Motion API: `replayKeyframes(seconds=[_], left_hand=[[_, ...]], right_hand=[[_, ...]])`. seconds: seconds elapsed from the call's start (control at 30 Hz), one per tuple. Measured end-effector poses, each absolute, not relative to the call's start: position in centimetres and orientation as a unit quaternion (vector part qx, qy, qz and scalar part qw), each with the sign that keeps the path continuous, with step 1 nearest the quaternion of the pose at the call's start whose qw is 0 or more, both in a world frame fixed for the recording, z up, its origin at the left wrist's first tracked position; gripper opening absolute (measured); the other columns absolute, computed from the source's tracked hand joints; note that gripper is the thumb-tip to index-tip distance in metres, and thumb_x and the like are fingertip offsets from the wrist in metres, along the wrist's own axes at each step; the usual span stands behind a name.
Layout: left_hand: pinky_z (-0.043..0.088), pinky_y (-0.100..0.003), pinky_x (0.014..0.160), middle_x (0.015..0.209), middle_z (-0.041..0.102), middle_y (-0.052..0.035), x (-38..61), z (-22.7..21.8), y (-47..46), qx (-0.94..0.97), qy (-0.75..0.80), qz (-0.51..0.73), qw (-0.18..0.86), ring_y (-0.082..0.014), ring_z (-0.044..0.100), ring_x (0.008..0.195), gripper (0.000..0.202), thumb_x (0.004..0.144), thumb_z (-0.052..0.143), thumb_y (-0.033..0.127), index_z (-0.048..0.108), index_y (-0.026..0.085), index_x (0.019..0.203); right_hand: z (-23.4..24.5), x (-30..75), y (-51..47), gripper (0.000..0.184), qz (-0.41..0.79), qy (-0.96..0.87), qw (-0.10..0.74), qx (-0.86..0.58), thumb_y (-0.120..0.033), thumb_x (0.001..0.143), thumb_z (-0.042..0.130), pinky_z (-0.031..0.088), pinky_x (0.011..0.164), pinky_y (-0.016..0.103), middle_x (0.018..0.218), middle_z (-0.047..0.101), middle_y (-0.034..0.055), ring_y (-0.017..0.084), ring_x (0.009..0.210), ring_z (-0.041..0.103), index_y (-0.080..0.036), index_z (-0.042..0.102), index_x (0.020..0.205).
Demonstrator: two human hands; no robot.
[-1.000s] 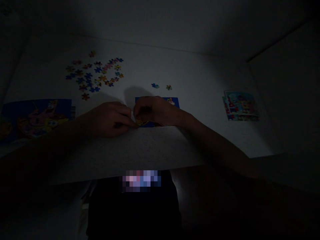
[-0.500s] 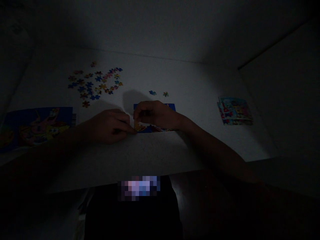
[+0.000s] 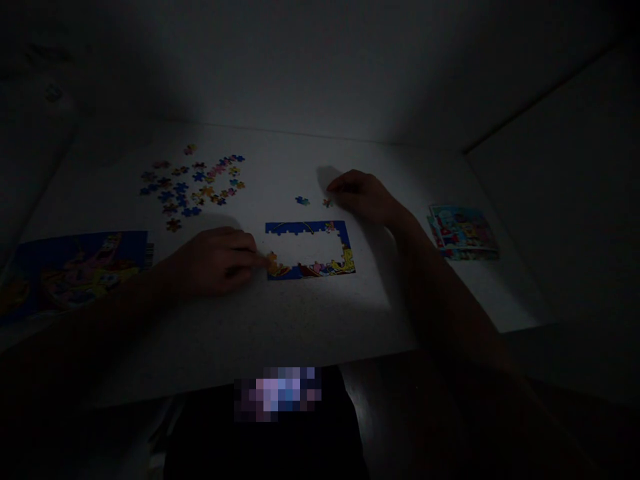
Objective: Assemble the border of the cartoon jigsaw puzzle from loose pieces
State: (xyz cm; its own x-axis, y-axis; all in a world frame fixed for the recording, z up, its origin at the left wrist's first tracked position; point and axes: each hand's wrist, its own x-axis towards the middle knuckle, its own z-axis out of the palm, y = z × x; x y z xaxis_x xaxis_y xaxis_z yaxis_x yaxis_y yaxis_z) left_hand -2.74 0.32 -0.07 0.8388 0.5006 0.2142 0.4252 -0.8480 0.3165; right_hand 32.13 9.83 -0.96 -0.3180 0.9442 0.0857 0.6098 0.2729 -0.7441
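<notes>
A jigsaw puzzle (image 3: pixel 307 227) lies on the white table, its border joined into a rectangle around a bare middle. My left hand (image 3: pixel 217 262) rests at its left side, fingers partly bent and apart; one outstretched fingertip touches the lower left edge. Above the puzzle's right end, my right hand (image 3: pixel 365 197) reaches out with bent fingers, thumb and forefinger slightly apart. Just beside those fingertips sits a small loose puzzle piece (image 3: pixel 327 203). A blue puzzle piece (image 3: pixel 302 200) lies a little to its left. Dim light hides finer detail of the fingers.
Several loose puzzle pieces (image 3: pixel 183 190) are spread at the back left. A blue printed picture (image 3: pixel 100 263) with cartoon figures lies at the left, partly under my left forearm. Some picture cards (image 3: pixel 465 230) are stacked at the right. A wall (image 3: pixel 310 80) borders the table's back.
My right hand has left the puzzle and moved up and right to the loose piece, uncovering the border. My left hand stays at the puzzle's left edge. The view has tilted slightly upward.
</notes>
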Motion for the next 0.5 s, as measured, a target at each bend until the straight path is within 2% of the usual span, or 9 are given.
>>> replayKeyframes(seconds=[0.17,0.37,0.5], left_hand=[[0.049,-0.031,0.086,0.101,0.074,-0.0052,-2.70,0.03,0.29,0.956,0.242,0.118,0.116,-0.0183,0.064,0.090,0.033,0.095,0.052,0.017,0.076,0.025,0.116],[0.050,-0.031,0.082,0.101,0.075,-0.0059,-2.67,0.09,0.26,0.959,0.228,0.132,0.107,-0.0196,0.066,0.090,0.034,0.096,0.050,0.019,0.076,0.024,0.117],[0.050,-0.032,0.080,0.096,0.073,-0.0064,-2.43,0.07,0.34,0.964,0.210,0.134,0.095,-0.0198,0.065,0.087,0.034,0.096,0.049,0.019,0.076,0.023,0.116]], right_hand=[[0.18,32.45,9.55,0.034,0.299,-0.789,0.202,-0.498,-0.039,0.077,0.074,0.052,0.094,0.045,0.113,0.070,0.0110,0.026,0.100,0.063,-0.021,0.078,0.106],[-0.23,31.74,9.61,0.022,0.296,-0.799,0.221,-0.476,-0.032,0.075,0.076,0.051,0.091,0.045,0.098,0.067,0.0077,0.023,0.091,0.061,-0.019,0.078,0.092],[-0.09,31.63,9.50,0.018,0.320,-0.789,0.218,-0.477,-0.030,0.074,0.076,0.050,0.087,0.042,0.095,0.066,0.0076,0.021,0.086,0.059,-0.018,0.075,0.087]])
